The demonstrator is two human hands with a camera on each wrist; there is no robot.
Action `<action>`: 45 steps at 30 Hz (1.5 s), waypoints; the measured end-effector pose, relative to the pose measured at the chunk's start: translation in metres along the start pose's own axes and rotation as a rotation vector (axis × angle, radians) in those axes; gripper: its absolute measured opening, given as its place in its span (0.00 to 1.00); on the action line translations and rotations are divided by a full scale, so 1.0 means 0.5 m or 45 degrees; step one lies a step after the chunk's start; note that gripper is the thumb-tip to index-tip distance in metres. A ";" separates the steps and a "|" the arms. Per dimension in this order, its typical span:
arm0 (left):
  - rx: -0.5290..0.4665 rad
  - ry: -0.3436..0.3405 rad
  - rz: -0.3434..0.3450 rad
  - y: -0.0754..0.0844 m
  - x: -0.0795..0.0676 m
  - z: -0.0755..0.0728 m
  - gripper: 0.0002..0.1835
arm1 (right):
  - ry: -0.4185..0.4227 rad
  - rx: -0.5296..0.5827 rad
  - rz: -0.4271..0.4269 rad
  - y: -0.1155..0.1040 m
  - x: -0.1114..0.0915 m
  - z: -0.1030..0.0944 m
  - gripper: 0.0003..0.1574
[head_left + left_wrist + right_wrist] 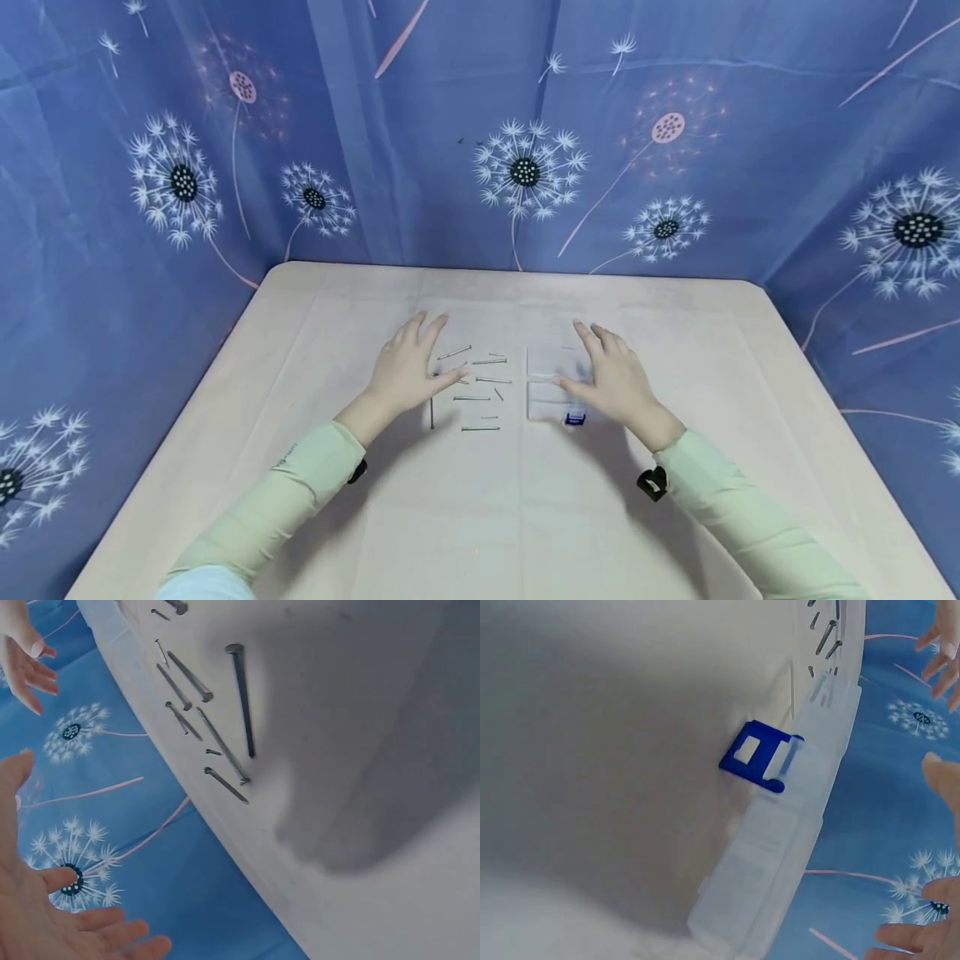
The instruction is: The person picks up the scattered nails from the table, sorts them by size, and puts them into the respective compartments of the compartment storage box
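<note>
Several metal nails (472, 398) of different lengths lie scattered on the table, to the right of my left hand (408, 367). That hand hovers over the left edge of the group with its fingers spread and nothing in them. In the left wrist view, one long dark nail (244, 705) lies apart from the shorter ones. My right hand (618, 379) is held over a clear plastic box (750, 862), thumb and fingers apart, holding nothing. A blue latch (757, 757) sticks out from the box's near side. The right hand hides part of the box in the head view.
A pale cloth covers the table (465, 517), with faint creases across it. Blue curtains (420, 167) with a dandelion print stand along the table's back and both sides. Each wrist has a black band, and both arms wear light green sleeves (292, 492).
</note>
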State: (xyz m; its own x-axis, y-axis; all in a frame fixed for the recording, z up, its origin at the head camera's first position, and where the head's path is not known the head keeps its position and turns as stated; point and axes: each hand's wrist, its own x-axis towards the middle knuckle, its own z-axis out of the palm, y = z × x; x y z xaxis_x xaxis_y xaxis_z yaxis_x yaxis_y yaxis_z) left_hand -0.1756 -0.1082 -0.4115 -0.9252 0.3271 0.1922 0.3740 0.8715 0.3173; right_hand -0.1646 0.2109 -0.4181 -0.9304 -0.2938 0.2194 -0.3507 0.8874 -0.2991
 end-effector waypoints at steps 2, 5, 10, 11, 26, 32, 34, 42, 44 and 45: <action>-0.046 0.006 -0.008 -0.005 -0.003 -0.002 0.46 | 0.007 0.013 0.015 0.008 0.001 -0.003 0.55; -0.096 0.008 -0.017 -0.012 -0.008 -0.002 0.45 | -0.003 0.042 0.066 0.020 0.000 -0.007 0.53; -0.128 -0.003 -0.045 -0.019 -0.017 0.002 0.44 | -0.042 0.074 0.139 0.042 -0.007 -0.012 0.49; -0.135 -0.006 -0.054 -0.019 -0.018 0.002 0.43 | -0.051 0.075 0.148 0.046 -0.009 -0.014 0.48; -0.412 -0.116 -0.279 -0.025 -0.029 0.030 0.32 | -0.193 0.198 0.351 0.091 -0.037 -0.015 0.41; -0.635 -0.224 -0.487 -0.034 -0.031 0.042 0.23 | -0.199 0.200 0.358 0.106 -0.045 -0.007 0.39; -0.695 -0.254 -0.530 -0.034 -0.032 0.043 0.22 | -0.206 0.211 0.370 0.111 -0.048 -0.005 0.38; -0.772 -0.309 -0.608 -0.034 -0.037 0.056 0.15 | -0.285 0.285 0.463 0.120 -0.060 0.001 0.38; -0.779 -0.331 -0.616 -0.034 -0.038 0.061 0.14 | -0.296 0.319 0.493 0.121 -0.063 0.000 0.36; -0.784 -0.341 -0.621 -0.033 -0.039 0.063 0.13 | -0.303 0.337 0.508 0.121 -0.064 0.000 0.36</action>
State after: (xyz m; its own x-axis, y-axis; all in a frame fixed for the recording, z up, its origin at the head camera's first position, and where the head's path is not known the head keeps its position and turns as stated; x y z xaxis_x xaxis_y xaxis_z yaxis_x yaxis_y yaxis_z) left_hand -0.1659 -0.1175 -0.4497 -0.9472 0.1079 -0.3018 -0.1774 0.6075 0.7742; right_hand -0.1560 0.2741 -0.4433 -0.9846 -0.0516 -0.1668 0.0489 0.8358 -0.5469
